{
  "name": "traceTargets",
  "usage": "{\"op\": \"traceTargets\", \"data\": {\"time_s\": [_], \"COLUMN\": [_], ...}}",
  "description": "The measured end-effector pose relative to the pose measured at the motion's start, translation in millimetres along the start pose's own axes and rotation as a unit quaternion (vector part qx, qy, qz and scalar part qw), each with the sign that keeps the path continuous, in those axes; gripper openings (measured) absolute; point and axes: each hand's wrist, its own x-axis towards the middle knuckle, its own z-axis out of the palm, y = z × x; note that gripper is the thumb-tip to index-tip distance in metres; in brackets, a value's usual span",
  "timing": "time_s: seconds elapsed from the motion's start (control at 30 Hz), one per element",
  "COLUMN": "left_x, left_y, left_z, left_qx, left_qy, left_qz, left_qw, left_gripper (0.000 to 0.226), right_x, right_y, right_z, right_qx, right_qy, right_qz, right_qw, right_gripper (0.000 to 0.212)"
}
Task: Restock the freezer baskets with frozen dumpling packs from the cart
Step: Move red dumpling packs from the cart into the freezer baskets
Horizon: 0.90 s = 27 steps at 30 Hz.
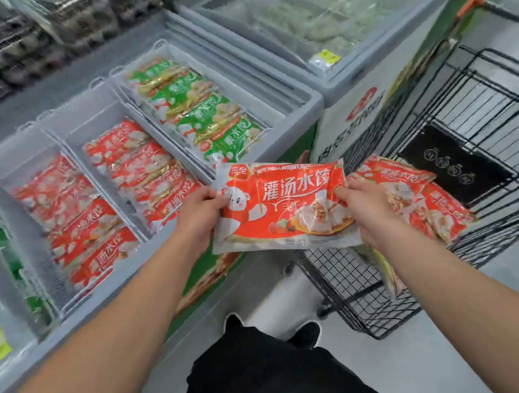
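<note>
A red-and-white frozen dumpling pack (283, 205) is held flat and face-up between the freezer and the cart, gripped at its two short edges. More red packs (421, 194) lie overlapping in the black wire cart (476, 113) at right. In the freezer at left, two white baskets (73, 138) hold rows of red packs (139, 168); the far basket (162, 49) holds green packs (200, 108).

The dumpling pack (283, 207) is glossy printed plastic film (slightly crinkled); the cart (476, 113) is matt black wire; the freezer baskets (100, 127) are white wire.
</note>
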Motion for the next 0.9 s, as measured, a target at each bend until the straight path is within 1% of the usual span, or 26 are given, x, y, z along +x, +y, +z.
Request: {"op": "traceTargets", "data": {"time_s": [0.1, 0.17, 0.27, 0.33, 0.47, 0.57, 0.7, 0.9], "left_x": [-10, -16, -24, -25, -24, -23, -10, 13], "left_y": [-8, -12, -18, -28, -51, -63, -76, -92], "left_z": [-53, -88, -143, -183, -248, -291, -330, -358], "left_qx": [-0.054, -0.078, -0.082, -0.091, -0.120, -0.123, -0.129, -0.146], "left_qy": [0.024, 0.042, 0.090, 0.119, 0.149, 0.165, 0.177, 0.186], "left_qz": [-0.019, -0.014, 0.000, 0.000, -0.005, -0.007, -0.013, -0.029], "left_qw": [0.998, 0.996, 0.993, 0.989, 0.982, 0.979, 0.976, 0.971], "left_gripper": [0.004, 0.003, 0.006, 0.015, 0.027, 0.029, 0.021, 0.024], "right_x": [-14, -21, -37, -51, -75, -89, -98, -100], "right_y": [-19, -26, -37, -40, -43, -43, -43, -52], "right_z": [43, 74, 130, 171, 238, 284, 328, 369], "right_qx": [-0.035, -0.048, -0.077, -0.093, -0.129, -0.140, -0.155, -0.208], "right_qy": [-0.054, -0.077, -0.106, -0.119, -0.129, -0.151, -0.153, -0.148], "right_qz": [-0.022, -0.044, -0.079, -0.097, -0.129, -0.143, -0.152, -0.173], "right_qw": [0.998, 0.995, 0.988, 0.984, 0.975, 0.968, 0.964, 0.951], "right_gripper": [0.018, 0.016, 0.017, 0.016, 0.016, 0.017, 0.023, 0.019]}}
